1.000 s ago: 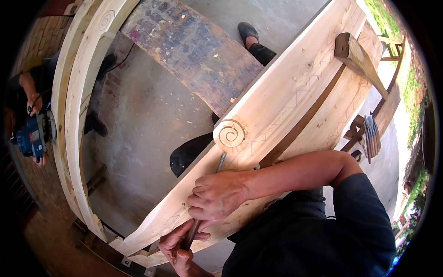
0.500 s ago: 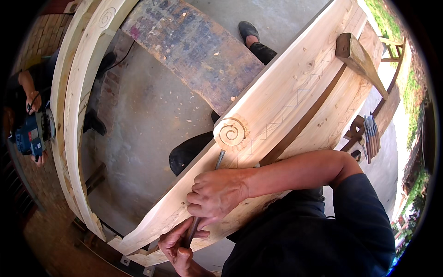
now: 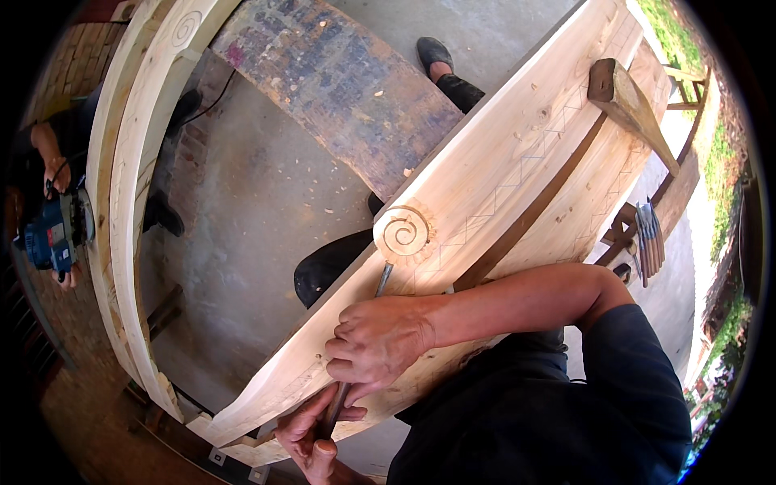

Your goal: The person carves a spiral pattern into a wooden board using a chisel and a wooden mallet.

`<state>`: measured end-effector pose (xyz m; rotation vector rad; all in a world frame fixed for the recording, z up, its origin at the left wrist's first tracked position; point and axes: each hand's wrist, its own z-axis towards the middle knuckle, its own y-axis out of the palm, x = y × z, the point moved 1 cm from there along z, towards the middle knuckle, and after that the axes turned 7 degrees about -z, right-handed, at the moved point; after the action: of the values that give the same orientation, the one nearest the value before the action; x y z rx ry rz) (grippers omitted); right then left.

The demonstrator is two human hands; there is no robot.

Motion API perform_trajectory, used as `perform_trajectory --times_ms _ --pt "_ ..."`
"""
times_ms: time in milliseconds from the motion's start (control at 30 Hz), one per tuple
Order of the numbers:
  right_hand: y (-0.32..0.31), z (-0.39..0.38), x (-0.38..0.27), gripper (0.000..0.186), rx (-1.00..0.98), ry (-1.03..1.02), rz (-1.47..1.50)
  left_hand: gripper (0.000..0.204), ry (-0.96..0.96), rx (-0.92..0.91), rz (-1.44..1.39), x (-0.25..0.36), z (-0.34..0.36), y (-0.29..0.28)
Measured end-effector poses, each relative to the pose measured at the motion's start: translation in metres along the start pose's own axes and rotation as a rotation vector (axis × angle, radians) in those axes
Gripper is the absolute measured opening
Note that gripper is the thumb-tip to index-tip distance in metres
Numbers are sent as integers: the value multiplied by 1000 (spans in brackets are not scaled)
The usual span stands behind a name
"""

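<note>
My right hand (image 3: 380, 343) is wrapped round the shank of a carving gouge (image 3: 385, 279), its forearm crossing the pale timber from the right. Below it, my left hand (image 3: 311, 436) has its fingers and thumb about the gouge's wooden handle (image 3: 333, 414). The metal tip points away from me and lies at the near rim of a carved spiral (image 3: 406, 232) on a long, curved wooden beam (image 3: 485, 190). Pencilled zigzag lines run along the beam beyond the spiral. Whether the edge is biting into the wood cannot be seen.
A wooden mallet (image 3: 622, 101) rests on the beam's far right. Several chisels (image 3: 651, 242) lie beside it. A worn plank (image 3: 339, 89) stands across the beam. At far left, a co-worker holds a blue power tool (image 3: 50, 245) against another curved timber (image 3: 109, 202).
The gouge and both my hands have shifted very slightly left; my grip is the same. At the left, the co-worker's power tool has moved a little.
</note>
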<state>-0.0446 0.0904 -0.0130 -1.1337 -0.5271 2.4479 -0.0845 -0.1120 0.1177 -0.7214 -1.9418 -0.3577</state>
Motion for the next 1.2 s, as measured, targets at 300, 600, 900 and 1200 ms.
perform_trajectory --times_ms 300,600,900,1200 --pt "-3 2 0 50 9 16 25 102 -13 10 42 10 -1 2" --pt "0 4 5 49 28 66 20 94 -15 -6 37 9 13 -8" --pt "2 5 7 52 -36 117 11 81 -51 -12 -76 -1 22 -17" --pt "-1 7 8 51 -61 188 1 77 -61 -6 -76 0 33 -16"
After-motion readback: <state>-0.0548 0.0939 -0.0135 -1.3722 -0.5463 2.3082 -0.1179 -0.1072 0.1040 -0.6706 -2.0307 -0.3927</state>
